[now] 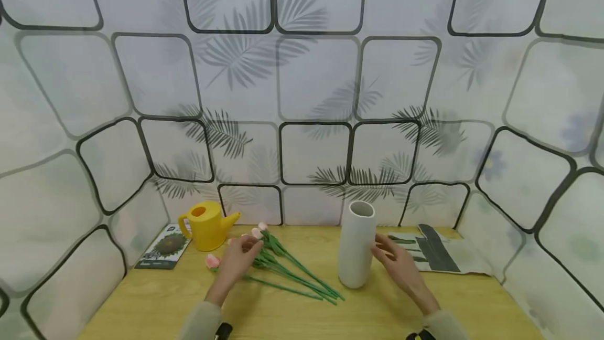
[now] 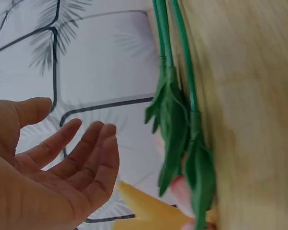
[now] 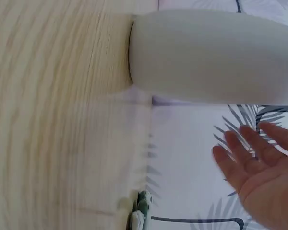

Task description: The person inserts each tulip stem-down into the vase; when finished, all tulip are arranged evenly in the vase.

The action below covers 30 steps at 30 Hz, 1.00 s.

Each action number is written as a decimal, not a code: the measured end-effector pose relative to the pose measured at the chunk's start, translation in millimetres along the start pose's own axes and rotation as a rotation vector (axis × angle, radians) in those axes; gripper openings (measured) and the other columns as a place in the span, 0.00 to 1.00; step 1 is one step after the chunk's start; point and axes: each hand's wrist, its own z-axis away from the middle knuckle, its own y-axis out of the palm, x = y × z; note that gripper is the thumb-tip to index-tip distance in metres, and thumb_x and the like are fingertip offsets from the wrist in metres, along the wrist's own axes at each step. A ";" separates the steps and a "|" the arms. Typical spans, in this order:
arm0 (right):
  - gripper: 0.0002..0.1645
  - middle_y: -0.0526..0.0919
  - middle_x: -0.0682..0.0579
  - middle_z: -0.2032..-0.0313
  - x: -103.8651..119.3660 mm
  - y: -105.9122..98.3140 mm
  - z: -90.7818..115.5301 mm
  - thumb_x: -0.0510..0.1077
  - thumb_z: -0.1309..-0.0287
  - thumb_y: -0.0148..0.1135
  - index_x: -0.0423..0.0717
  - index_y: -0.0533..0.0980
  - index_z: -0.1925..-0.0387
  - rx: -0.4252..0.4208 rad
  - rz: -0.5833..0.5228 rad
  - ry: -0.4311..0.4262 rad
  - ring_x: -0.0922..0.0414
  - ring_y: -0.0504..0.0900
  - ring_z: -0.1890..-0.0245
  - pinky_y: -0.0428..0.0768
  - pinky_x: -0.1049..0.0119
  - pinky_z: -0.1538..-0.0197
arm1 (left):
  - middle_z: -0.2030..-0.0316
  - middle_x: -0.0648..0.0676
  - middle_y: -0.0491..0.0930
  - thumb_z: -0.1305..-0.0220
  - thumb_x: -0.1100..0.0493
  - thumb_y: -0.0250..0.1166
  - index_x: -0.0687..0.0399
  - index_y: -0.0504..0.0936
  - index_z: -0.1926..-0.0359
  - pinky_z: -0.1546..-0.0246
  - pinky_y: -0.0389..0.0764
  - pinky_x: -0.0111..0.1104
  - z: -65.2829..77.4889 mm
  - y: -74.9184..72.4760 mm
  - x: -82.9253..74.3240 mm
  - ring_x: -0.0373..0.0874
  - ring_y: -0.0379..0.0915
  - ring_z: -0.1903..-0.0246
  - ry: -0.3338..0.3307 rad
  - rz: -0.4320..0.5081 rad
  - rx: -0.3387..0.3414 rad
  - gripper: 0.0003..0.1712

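Observation:
A tall white vase [image 1: 356,245] stands upright on the wooden table. My right hand [image 1: 396,264] is just right of it, fingertips close to its side; in the right wrist view the fingers [image 3: 245,158] are spread and hold nothing. Several artificial pink tulips [image 1: 292,272] lie with green stems pointing toward the front right. Above their blossoms is my left hand [image 1: 239,258], its fingers loosely bent and apart from the stems. The left wrist view shows this hand [image 2: 62,167] with nothing in it, beside the green leaves [image 2: 173,134].
A yellow watering can [image 1: 206,227] stands at the back left, spout toward the flowers. Next to it lies a card with a sunflower picture [image 1: 165,247]. A printed sheet with a dark grey band [image 1: 438,250] lies behind my right hand. Patterned walls [image 1: 311,151] enclose the table [image 1: 283,324].

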 end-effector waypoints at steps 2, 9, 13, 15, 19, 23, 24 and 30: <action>0.32 0.71 0.41 0.33 2.2 3.2 -1.3 0.55 0.30 0.55 0.47 0.65 0.30 0.020 -0.138 0.002 0.41 0.71 0.34 0.71 0.42 0.34 | 0.59 0.57 0.85 0.32 0.50 0.63 0.59 0.83 0.53 0.63 0.83 0.39 -0.4 -2.7 6.7 0.48 0.81 0.61 -0.042 0.066 0.012 0.17; 0.34 0.67 0.39 0.31 13.7 7.8 -7.5 0.51 0.30 0.56 0.45 0.61 0.28 0.016 -0.312 0.080 0.42 0.66 0.31 0.66 0.42 0.31 | 0.64 0.59 0.84 0.31 0.57 0.62 0.65 0.83 0.55 0.68 0.82 0.36 2.6 -10.7 29.4 0.47 0.81 0.68 -0.130 0.208 0.089 0.14; 0.41 0.61 0.37 0.28 19.8 8.9 -13.6 0.49 0.31 0.58 0.50 0.52 0.24 0.023 -0.374 0.107 0.40 0.61 0.29 0.62 0.40 0.29 | 0.71 0.55 0.84 0.32 0.58 0.63 0.66 0.83 0.57 0.72 0.81 0.36 4.5 -13.5 39.7 0.45 0.81 0.72 -0.219 0.241 0.141 0.13; 0.44 0.57 0.37 0.27 22.4 9.9 -17.2 0.49 0.31 0.59 0.53 0.47 0.23 0.025 -0.400 0.107 0.39 0.58 0.27 0.60 0.39 0.28 | 0.73 0.54 0.85 0.33 0.58 0.63 0.66 0.83 0.57 0.75 0.79 0.33 5.4 -15.1 42.5 0.42 0.81 0.74 -0.265 0.254 0.187 0.13; 0.48 0.56 0.39 0.26 28.3 11.9 -22.0 0.48 0.33 0.61 0.55 0.45 0.22 0.016 -0.422 0.102 0.40 0.56 0.26 0.58 0.38 0.28 | 0.73 0.54 0.85 0.33 0.58 0.63 0.68 0.81 0.53 0.79 0.76 0.29 5.8 -16.4 48.5 0.40 0.81 0.77 -0.321 0.288 0.320 0.16; 0.49 0.61 0.39 0.28 34.5 12.4 -23.4 0.48 0.35 0.64 0.54 0.46 0.22 0.000 -0.417 0.095 0.40 0.61 0.29 0.60 0.38 0.29 | 0.72 0.56 0.85 0.32 0.59 0.62 0.70 0.78 0.50 0.79 0.81 0.28 4.5 -14.5 53.0 0.40 0.82 0.77 -0.336 0.327 0.425 0.17; 0.49 0.62 0.40 0.29 35.5 12.8 -23.7 0.48 0.36 0.64 0.54 0.47 0.23 -0.002 -0.420 0.092 0.41 0.63 0.29 0.62 0.39 0.29 | 0.72 0.57 0.85 0.32 0.60 0.62 0.71 0.78 0.50 0.79 0.82 0.29 4.1 -13.8 53.7 0.41 0.83 0.77 -0.335 0.334 0.439 0.17; 0.45 0.66 0.41 0.32 37.9 14.9 -23.2 0.46 0.36 0.64 0.53 0.52 0.24 -0.006 -0.422 0.077 0.43 0.68 0.33 0.67 0.40 0.32 | 0.75 0.60 0.85 0.34 0.67 0.61 0.77 0.78 0.55 0.78 0.85 0.31 2.1 -8.5 56.0 0.42 0.83 0.79 -0.296 0.338 0.441 0.13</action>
